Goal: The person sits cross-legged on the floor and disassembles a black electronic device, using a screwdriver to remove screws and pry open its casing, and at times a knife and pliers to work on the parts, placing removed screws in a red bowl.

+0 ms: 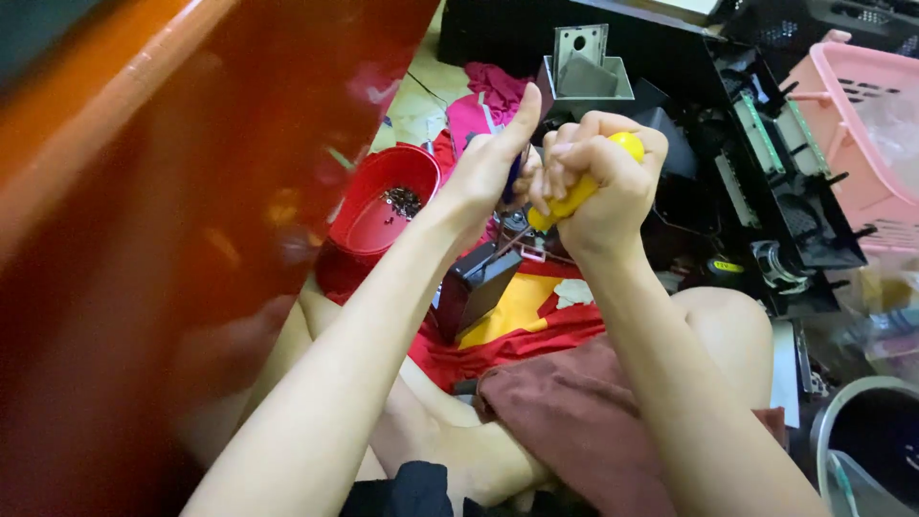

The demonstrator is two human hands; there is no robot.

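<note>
My right hand (603, 187) is closed around the yellow handle of a screwdriver (580, 188), whose thin shaft points down and left toward a small dark device (476, 287). My left hand (493, 158) is raised beside it, thumb up, fingers curled around a small dark blue part that is mostly hidden. The two hands touch. The dark device leans tilted on red and yellow cloth (522, 321) just below them, over my lap.
A red bowl (383, 196) with several small screws sits at left, against a large glossy red-orange surface (163, 220). A black opened machine chassis (766, 182) and grey metal bracket (584, 67) lie beyond. A pink basket (862, 134) stands right; a grey bin (866, 440) lower right.
</note>
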